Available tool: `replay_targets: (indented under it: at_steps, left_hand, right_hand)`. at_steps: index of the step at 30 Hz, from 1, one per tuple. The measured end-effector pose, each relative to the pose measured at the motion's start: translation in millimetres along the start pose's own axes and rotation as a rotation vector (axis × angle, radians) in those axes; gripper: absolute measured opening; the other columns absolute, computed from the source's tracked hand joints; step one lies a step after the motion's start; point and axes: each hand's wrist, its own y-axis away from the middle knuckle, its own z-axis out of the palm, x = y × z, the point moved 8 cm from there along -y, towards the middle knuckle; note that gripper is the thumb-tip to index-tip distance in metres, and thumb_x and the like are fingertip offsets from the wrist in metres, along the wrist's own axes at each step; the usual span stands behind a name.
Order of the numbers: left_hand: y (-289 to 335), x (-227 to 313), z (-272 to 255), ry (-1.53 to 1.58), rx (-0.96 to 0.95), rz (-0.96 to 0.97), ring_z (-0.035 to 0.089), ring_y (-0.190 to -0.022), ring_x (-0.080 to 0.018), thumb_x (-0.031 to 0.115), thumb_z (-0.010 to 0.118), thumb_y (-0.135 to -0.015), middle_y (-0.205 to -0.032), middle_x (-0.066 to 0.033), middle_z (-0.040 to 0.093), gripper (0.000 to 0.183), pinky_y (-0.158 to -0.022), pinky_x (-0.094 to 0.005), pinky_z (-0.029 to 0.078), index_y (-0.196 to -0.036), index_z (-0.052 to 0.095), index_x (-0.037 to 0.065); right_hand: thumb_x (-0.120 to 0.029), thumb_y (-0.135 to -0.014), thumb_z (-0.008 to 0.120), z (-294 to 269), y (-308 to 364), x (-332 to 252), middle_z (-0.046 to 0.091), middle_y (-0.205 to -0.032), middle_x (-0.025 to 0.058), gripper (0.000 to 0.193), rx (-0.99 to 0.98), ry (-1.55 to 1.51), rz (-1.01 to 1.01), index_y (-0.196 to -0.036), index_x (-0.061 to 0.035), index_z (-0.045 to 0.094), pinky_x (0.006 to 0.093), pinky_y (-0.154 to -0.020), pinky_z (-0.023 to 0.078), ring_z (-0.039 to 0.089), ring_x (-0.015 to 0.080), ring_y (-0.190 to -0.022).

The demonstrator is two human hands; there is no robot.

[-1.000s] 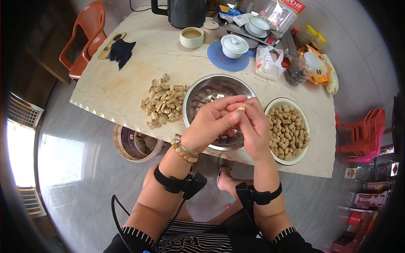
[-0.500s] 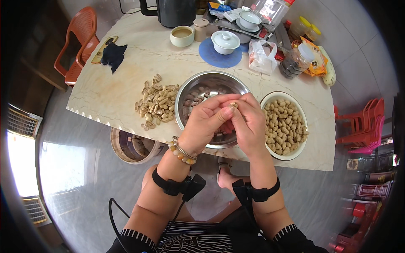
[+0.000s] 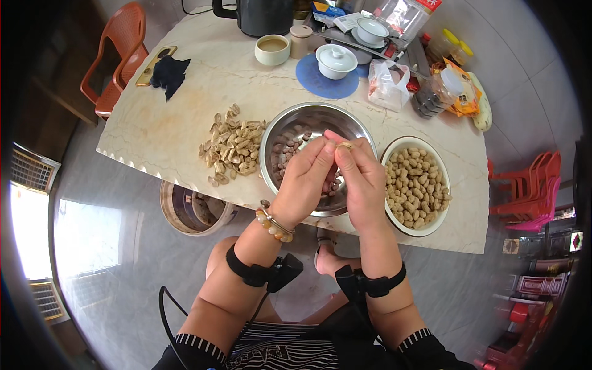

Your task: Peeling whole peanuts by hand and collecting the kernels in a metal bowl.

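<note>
Change: left hand [image 3: 304, 182] now has its thumb more upright, beside the right thumb | Grip: right hand [image 3: 365, 185] pinches a peanut [image 3: 346, 146] above the steel bowl [image 3: 338, 115]; left fingers bent, hold hidden, we can't say | Meaning: shelling, we judge, unfinished

The widest way lies at the left of the frame: bare bench [image 3: 148, 129] between the dark cloth [image 3: 169, 75] and the shell pile [image 3: 231, 148]. At centre, the left grip [image 3: 305, 176] and right grip [image 3: 364, 179] block the near right part of the steel bowl [image 3: 320, 117]; its far left is open from above. The white bowl [image 3: 408, 140] leaves only a narrow gap beside it. Beyond, the lidded bowl [image 3: 336, 61] obstructs.
</note>
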Motion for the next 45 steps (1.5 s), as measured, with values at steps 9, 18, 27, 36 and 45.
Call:
replay_targets:
  at_steps: [9,18,27,36,45]
  left_hand:
    - [1,0,-8,-0.090,0.141,0.103,0.037,-0.054,-0.0015,0.031,0.040,-0.099,-0.064,0.0066,0.044,0.030,-0.047,-0.0166,0.029,-0.094,0.057,0.007]
    - [-3,6,-15,-0.097,0.224,0.065,0.040,-0.050,-0.0026,0.026,0.042,-0.099,-0.058,0.0034,0.047,0.034,-0.044,-0.0202,0.033,-0.091,0.061,-0.001]
    - [-4,2,-24,-0.170,0.252,0.029,0.044,-0.044,-0.0046,0.034,0.046,-0.097,-0.053,0.0004,0.049,0.041,-0.040,-0.0204,0.034,-0.075,0.058,0.001]
    - [-6,0,-18,-0.216,0.139,-0.005,0.049,-0.049,-0.0046,0.042,0.048,-0.094,-0.061,0.0001,0.054,0.043,-0.043,-0.0180,0.038,-0.084,0.061,0.002]
    - [-7,-4,-21,-0.155,0.136,-0.093,0.051,-0.045,-0.0063,0.039,0.052,-0.094,-0.058,-0.0021,0.056,0.041,-0.039,-0.0192,0.039,-0.082,0.063,0.001]
  right_hand:
    - [-0.018,-0.094,0.053,7,-2,1,0.048,-0.089,0.0037,0.028,-0.020,0.019,-0.069,-0.113,0.0009,0.061,0.0233,-0.068,0.042,0.050,0.0104,-0.076]
    - [-0.015,-0.094,0.052,8,0,4,0.048,-0.088,0.0037,0.023,-0.058,-0.074,0.036,-0.105,0.0037,0.061,0.0239,-0.067,0.042,0.050,0.0103,-0.074]
    - [-0.011,-0.085,0.065,-9,-1,25,0.060,-0.085,0.0010,0.022,0.074,-0.209,0.168,-0.103,0.0014,0.060,0.0197,-0.069,0.043,0.051,0.0057,-0.076]
    - [-0.011,-0.085,0.066,-2,-2,27,0.060,-0.078,0.0008,0.017,0.039,-0.313,0.223,-0.097,0.0013,0.062,0.0189,-0.065,0.043,0.052,0.0051,-0.068]
    - [-0.011,-0.084,0.067,-12,-3,29,0.061,-0.081,0.0000,0.016,0.047,-0.186,0.233,-0.094,-0.0002,0.064,0.0192,-0.068,0.042,0.053,0.0050,-0.074]
